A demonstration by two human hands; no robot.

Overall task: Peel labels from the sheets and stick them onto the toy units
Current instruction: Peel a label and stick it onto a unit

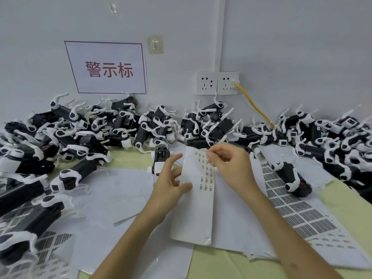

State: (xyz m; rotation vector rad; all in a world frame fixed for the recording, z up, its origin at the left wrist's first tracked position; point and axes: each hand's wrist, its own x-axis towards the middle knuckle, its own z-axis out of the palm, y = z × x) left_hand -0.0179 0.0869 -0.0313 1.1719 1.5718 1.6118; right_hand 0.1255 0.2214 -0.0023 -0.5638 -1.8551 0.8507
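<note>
Labels (206, 174) in small dark print run in short columns down the upper part of the label sheet (193, 216), which you hold lifted over the bench (225, 262). Your left hand (171, 178) grips the sheet's left edge. Its thumb presses on the face, the forefinger is stretched upward, and the other fingers lie partly behind the paper. Your right hand (231, 166) is curled at the sheet's top, fingertips (210, 156) pinched together on the uppermost rows. Whether a label has lifted free there is too small to tell.

Just behind your left hand lies one toy unit (159, 158), black with white parts. A second toy unit (289, 178) rests to your right on the printed sheets (296, 214) spread across that side of the bench. White papers (112, 190) cover the bench to your left. A long pile of toy units (141, 125) is heaped along the foot of the wall, reaching both edges of your view.

On the wall hangs a white sign (108, 67) with red characters and a red border. Right of it sit two sockets (217, 83), and a yellow cable (255, 106) plugged into the right-hand one slants down into the pile.
</note>
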